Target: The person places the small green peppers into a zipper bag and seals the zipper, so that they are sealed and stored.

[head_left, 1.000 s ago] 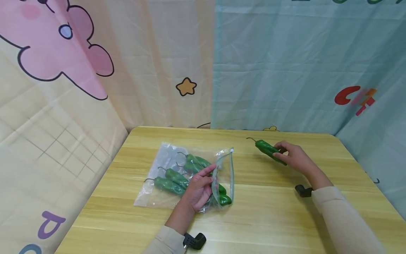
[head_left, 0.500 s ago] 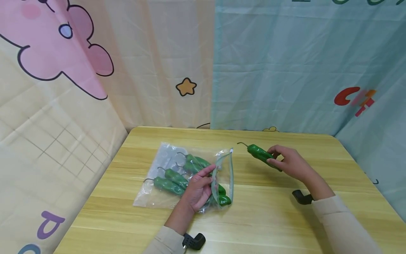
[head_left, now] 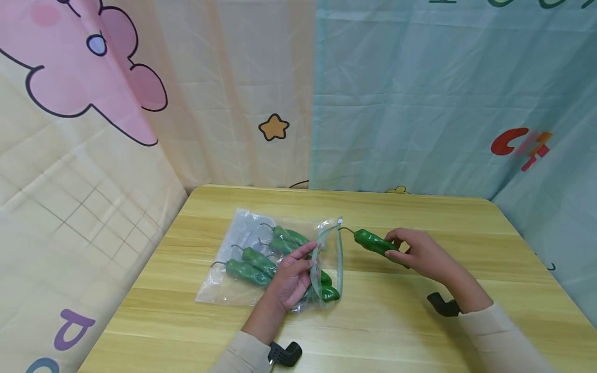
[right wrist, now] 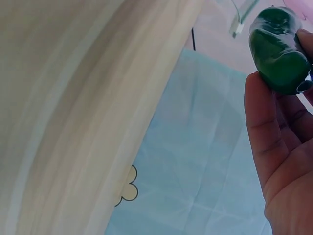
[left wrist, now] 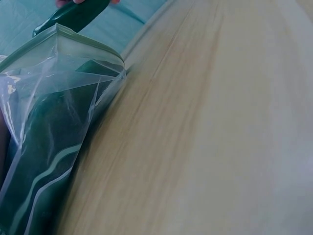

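A clear zip bag [head_left: 219,290] with a green-edged mouth lies on the table, holding several green peppers [head_left: 244,270] with their stems to the left. My left hand [head_left: 293,282] holds the bag by its upper layer near the mouth, which gapes to the right; some fingertips are hidden by the plastic. In my right hand [head_left: 422,254] another green pepper [head_left: 373,241] is pinched near its tip, its stem pointing left at the bag's mouth. The right wrist view shows this pepper [right wrist: 279,54] between thumb and fingers. In the left wrist view the bag's raised mouth [left wrist: 58,36] is near that pepper.
The wooden table [head_left: 373,331] ends at a printed curtain [head_left: 396,103] behind and at both sides. A black wrist device [head_left: 285,354] sits at the left cuff, another black device [head_left: 443,304] at the right cuff.
My right hand has brought its pepper left and nearer to me, so the stem now reaches the bag's mouth. The left hand and the bag have stayed almost still.
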A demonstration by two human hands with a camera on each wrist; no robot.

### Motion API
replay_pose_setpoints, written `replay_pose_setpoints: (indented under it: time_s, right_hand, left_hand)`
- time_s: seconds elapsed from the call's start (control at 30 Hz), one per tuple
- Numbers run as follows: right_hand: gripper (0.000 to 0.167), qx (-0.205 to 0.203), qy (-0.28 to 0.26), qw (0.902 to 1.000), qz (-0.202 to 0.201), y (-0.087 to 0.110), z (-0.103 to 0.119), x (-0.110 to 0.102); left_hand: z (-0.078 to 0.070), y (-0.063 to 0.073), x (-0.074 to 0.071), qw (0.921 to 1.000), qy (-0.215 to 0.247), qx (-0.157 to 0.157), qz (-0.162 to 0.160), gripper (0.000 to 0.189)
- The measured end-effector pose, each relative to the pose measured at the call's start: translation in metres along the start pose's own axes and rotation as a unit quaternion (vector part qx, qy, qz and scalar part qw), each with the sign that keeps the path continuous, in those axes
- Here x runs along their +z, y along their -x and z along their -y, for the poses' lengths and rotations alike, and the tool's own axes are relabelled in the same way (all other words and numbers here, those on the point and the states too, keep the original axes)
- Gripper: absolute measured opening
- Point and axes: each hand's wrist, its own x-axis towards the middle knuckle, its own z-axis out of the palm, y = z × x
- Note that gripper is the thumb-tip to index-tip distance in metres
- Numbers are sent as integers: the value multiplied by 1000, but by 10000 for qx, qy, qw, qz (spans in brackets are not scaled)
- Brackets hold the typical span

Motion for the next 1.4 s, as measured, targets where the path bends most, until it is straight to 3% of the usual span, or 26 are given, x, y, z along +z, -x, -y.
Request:
replay_pose_setpoints:
  time_s: [0.4, 0.63, 1.0, 1.4]
  right_hand:
    - [20, -104, -59, 9983, 562, 7, 13, 24]
    - [19, -494, 321, 9963, 626, 11, 22, 38]
    - [18, -1115, 300, 9898, 835, 13, 29, 51]
    - [18, -1280, 926, 9844, 778, 8, 33, 60]
  left_hand:
    - [0, -1, -1, 10000, -19, -1, -10, 43]
    - [-1, -1, 0, 9999, -125, -12, 8, 43]
    - [0, -2, 2, 10000, 3, 7, -46, 42]
    - [-1, -6, 1, 10000, -6, 17, -62, 42]
